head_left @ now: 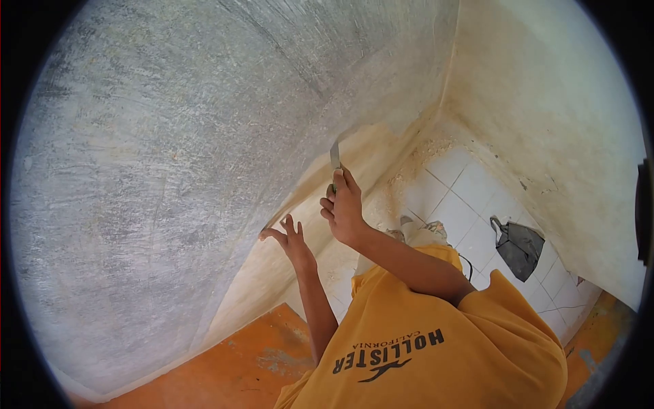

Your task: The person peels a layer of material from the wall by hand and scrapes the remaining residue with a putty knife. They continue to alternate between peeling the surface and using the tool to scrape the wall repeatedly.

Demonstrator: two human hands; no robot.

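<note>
My right hand (345, 208) is closed around the handle of a putty knife (334, 154), its narrow metal blade pointing up. A bit of green handle shows between the fingers. The blade tip meets the lower edge of a rough grey coating on the wall (170, 157). Below that uneven edge lies a cream-coloured strip of wall (371, 144). Lower and to the left, my left hand (296, 247) has its fingers spread, with the fingertips at or close to the edge of the grey coating. Nothing shows in it.
A cream side wall (545, 109) meets the grey one at a corner. White floor tiles (455, 215) carry crumbs of debris near the wall's foot. A dark grey bag (520, 249) lies on the tiles to the right. Orange floor (252, 358) borders the lower left.
</note>
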